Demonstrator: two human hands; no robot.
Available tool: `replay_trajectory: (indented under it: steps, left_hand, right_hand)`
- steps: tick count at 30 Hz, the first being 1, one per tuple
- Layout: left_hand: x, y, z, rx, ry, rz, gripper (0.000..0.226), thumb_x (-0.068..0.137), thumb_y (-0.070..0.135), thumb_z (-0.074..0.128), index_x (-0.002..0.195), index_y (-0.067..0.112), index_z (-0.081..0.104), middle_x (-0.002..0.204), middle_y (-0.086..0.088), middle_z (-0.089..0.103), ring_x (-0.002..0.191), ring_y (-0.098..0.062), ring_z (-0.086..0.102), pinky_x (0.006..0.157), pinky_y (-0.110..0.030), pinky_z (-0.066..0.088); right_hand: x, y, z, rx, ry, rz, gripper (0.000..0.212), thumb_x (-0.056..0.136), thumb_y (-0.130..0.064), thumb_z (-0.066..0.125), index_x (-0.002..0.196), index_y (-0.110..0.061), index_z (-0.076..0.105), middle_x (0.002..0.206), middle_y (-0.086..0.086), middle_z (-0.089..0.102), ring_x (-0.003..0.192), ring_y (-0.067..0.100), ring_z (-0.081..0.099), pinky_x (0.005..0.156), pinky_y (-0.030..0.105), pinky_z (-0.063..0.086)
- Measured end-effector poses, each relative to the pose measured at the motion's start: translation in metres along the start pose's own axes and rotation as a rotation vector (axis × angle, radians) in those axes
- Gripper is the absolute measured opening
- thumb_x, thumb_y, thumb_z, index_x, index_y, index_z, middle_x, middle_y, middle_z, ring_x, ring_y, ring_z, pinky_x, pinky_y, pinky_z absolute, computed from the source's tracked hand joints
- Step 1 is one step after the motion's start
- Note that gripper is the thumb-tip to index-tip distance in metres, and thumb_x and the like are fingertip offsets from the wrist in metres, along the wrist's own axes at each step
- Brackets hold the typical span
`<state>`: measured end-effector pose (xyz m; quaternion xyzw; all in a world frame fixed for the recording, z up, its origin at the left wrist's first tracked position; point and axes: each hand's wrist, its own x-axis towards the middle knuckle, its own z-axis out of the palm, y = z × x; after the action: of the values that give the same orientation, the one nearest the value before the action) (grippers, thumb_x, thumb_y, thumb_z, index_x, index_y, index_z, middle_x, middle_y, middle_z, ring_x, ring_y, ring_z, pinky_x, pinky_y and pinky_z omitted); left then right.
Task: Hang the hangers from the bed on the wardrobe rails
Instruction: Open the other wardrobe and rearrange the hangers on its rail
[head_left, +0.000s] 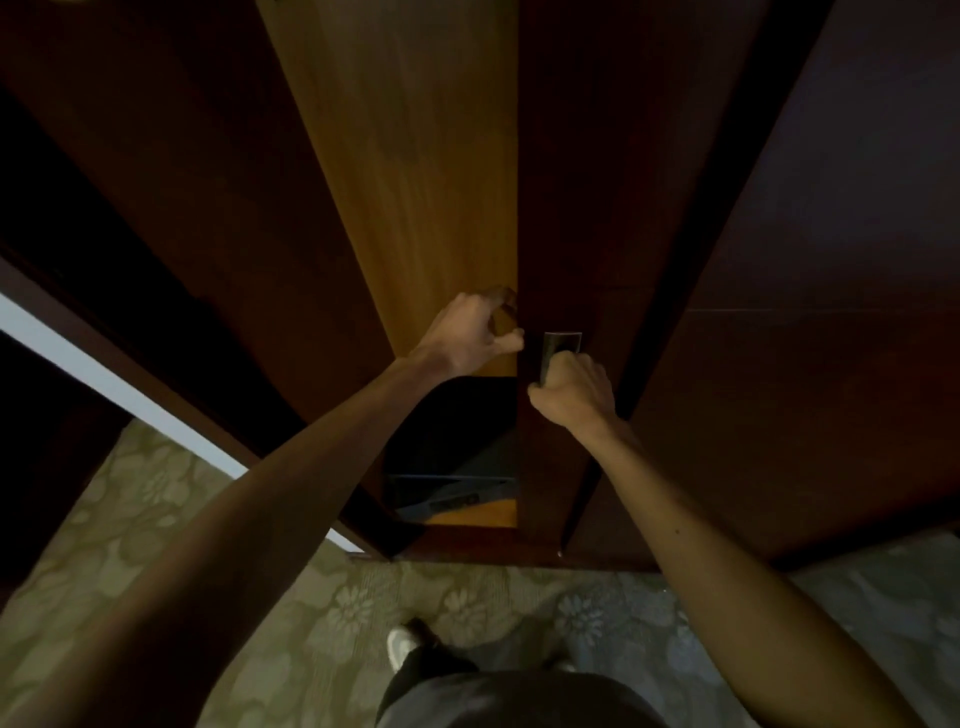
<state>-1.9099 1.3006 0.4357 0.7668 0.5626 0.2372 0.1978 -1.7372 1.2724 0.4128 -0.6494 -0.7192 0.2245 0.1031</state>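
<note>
Standing at the wardrobe (582, 182), the person has its doors partly ajar; no hangers, bed or rails show, so I judge the hanging not yet begun. The left hand (467, 332) curls on the lighter door's (415, 156) handle; the right hand (574, 389) is clenched round the metal handle (558, 345).

Dim overall, lit warmly on the wardrobe's inner panel (415, 171) only. Deep shadow over the doors (810, 260) and left edge. Soft, slightly blurred throughout; lines bowed at the edges. Perhaps faint glare on the handle (561, 345).
</note>
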Motion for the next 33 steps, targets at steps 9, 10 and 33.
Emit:
replay_trajectory:
  steps: [9, 10, 33]
  left_hand:
    - [-0.025, -0.047, -0.034, 0.030, 0.026, 0.003, 0.027, 0.094, 0.035, 0.066, 0.114, 0.018, 0.061, 0.079, 0.007, 0.066, 0.056, -0.015, 0.062, 0.046, -0.024, 0.041]
    - [-0.029, -0.053, -0.039, 0.028, 0.024, 0.004, 0.027, 0.094, 0.035, 0.066, 0.115, 0.018, 0.062, 0.081, 0.006, 0.066, 0.055, -0.016, 0.062, 0.046, -0.023, 0.040]
    - [-0.140, -0.178, -0.158, 0.299, 0.036, -0.258, 0.047, 0.107, 0.038, 0.039, 0.071, 0.013, 0.056, 0.069, -0.001, 0.061, 0.062, -0.020, 0.064, 0.056, -0.033, 0.049]
  right_hand:
    - [0.003, -0.057, 0.022, -0.057, 0.007, -0.058, 0.018, 0.092, -0.026, 0.068, 0.100, -0.009, 0.069, 0.102, 0.009, 0.071, 0.099, 0.029, 0.069, 0.067, 0.031, 0.048]
    - [0.002, -0.066, 0.025, -0.058, 0.007, -0.051, 0.019, 0.092, -0.026, 0.069, 0.100, -0.009, 0.070, 0.102, 0.009, 0.071, 0.099, 0.029, 0.069, 0.066, 0.031, 0.047]
    - [0.003, -0.245, 0.130, -0.025, -0.057, -0.140, 0.018, 0.088, -0.026, 0.068, 0.094, -0.009, 0.069, 0.094, 0.009, 0.069, 0.091, 0.031, 0.068, 0.066, 0.036, 0.053]
